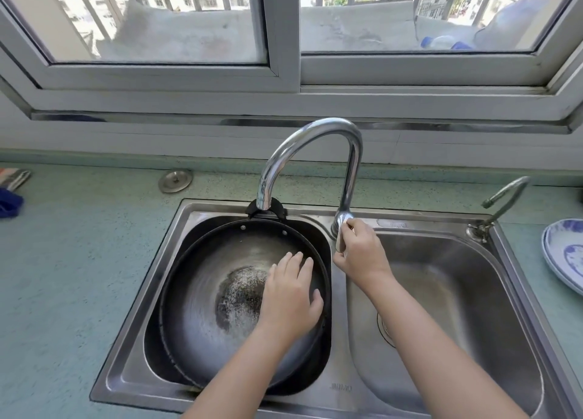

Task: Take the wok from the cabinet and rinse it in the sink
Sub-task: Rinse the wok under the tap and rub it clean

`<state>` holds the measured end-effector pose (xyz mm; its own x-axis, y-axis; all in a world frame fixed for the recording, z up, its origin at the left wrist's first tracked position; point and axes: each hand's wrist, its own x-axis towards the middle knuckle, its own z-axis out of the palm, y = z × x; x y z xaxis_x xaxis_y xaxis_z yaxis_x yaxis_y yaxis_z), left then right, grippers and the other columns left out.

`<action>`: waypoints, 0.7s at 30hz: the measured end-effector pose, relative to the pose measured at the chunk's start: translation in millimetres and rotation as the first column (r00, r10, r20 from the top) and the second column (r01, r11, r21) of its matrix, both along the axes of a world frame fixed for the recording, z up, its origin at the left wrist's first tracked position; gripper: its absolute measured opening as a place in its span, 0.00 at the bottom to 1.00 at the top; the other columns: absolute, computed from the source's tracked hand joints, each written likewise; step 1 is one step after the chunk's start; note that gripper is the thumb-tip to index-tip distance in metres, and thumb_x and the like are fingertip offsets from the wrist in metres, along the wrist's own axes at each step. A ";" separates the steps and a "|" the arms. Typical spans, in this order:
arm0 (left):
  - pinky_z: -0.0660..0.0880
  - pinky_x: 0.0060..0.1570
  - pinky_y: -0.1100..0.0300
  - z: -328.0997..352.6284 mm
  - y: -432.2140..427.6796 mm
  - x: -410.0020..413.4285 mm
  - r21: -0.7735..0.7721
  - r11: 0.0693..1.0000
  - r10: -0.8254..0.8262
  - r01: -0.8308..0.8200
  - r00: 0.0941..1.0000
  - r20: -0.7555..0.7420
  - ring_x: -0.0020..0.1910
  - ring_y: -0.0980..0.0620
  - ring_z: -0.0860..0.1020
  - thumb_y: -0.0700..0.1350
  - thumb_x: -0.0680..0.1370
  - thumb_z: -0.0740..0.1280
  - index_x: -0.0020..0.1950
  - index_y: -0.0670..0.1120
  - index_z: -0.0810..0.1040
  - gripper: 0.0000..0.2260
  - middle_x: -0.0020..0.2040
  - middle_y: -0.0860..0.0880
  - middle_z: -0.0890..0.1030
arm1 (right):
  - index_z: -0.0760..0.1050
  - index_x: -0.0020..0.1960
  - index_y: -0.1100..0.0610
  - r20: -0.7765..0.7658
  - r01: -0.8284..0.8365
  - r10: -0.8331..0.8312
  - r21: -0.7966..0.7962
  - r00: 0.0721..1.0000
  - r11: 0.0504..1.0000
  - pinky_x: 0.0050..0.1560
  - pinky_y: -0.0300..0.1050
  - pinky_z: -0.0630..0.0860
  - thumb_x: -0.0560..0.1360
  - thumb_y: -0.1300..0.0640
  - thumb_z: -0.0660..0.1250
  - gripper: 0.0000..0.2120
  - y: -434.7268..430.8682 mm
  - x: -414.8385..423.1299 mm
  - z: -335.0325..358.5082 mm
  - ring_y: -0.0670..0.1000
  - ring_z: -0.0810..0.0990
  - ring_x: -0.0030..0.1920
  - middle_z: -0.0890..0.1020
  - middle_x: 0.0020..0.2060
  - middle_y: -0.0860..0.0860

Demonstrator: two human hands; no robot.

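Note:
A dark round wok (202,292) lies tilted in the left basin of the steel double sink (315,390), its small black handle at the back under the spout. A shallow pool of water sits in its bottom. My left hand (290,295) rests flat, fingers spread, on the wok's inner wall at the right. My right hand (359,254) is closed around the lever of the chrome gooseneck faucet (315,131) between the basins. No stream shows at the spout.
The right basin (457,292) holds nothing but its drain. A small second tap (501,200) stands at the sink's back right corner. Blue-and-white plates (564,254) lie on the right counter. A round metal cap (175,181) sits on the green counter, with cloths at far left.

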<state>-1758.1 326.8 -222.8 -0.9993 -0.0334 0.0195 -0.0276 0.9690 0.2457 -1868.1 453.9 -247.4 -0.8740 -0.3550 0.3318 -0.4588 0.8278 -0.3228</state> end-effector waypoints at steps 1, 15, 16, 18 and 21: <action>0.80 0.48 0.46 0.2 -0.6 0.8 0.003 1.000 -0.003 0.003 1.000 -0.002 0.53 0.43 0.82 0.51 0.64 0.58 0.53 0.42 0.82 0.24 0.52 0.43 0.84 | 0.70 0.28 0.63 0.007 0.002 -0.002 -0.004 1.000 1.000 0.32 0.40 0.68 0.50 0.71 0.70 0.11 -0.3 -0.9 0.9 0.58 0.74 0.29 0.75 0.31 0.58; 0.80 0.50 0.44 8.7 -26.5 55.8 0.037 0.999 0.016 -0.013 0.998 -0.066 0.55 0.42 0.81 0.49 0.65 0.59 0.54 0.40 0.82 0.23 0.53 0.41 0.83 | 0.80 0.49 0.67 0.011 0.080 -0.083 0.158 0.997 0.984 0.44 0.59 0.79 0.50 0.61 0.81 0.28 -18.6 55.7 3.5 0.65 0.82 0.46 0.81 0.46 0.65; 0.80 0.50 0.45 8.0 -30.8 62.1 0.034 0.999 0.018 -0.016 0.998 -0.061 0.54 0.42 0.81 0.49 0.65 0.59 0.53 0.40 0.82 0.23 0.53 0.42 0.83 | 0.80 0.50 0.67 0.034 0.074 -0.081 0.163 0.996 0.984 0.45 0.62 0.79 0.51 0.61 0.81 0.28 -22.1 65.9 1.9 0.66 0.82 0.49 0.81 0.48 0.66; 0.80 0.50 0.47 6.0 -39.8 75.7 0.026 0.999 0.027 -0.025 0.999 -0.043 0.53 0.43 0.82 0.50 0.65 0.59 0.53 0.40 0.82 0.23 0.52 0.42 0.84 | 0.80 0.51 0.67 0.081 0.061 -0.076 0.169 0.994 0.984 0.47 0.64 0.79 0.52 0.61 0.81 0.28 -28.3 86.2 -1.8 0.66 0.81 0.51 0.81 0.50 0.67; 0.80 0.50 0.47 -1.3 -52.7 98.5 0.022 0.999 0.049 -0.049 0.999 0.000 0.53 0.42 0.82 0.50 0.65 0.59 0.54 0.40 0.82 0.24 0.53 0.41 0.83 | 0.80 0.51 0.67 0.122 0.043 -0.061 0.151 0.991 0.988 0.47 0.62 0.79 0.52 0.61 0.80 0.28 -36.0 116.8 -4.9 0.65 0.82 0.50 0.81 0.50 0.66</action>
<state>-1659.6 274.1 -224.2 -0.9964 -0.0830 0.0189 -0.0750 0.9609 0.2665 -1751.3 417.9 -252.2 -0.9239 -0.3449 0.1654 -0.3774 0.8925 -0.2471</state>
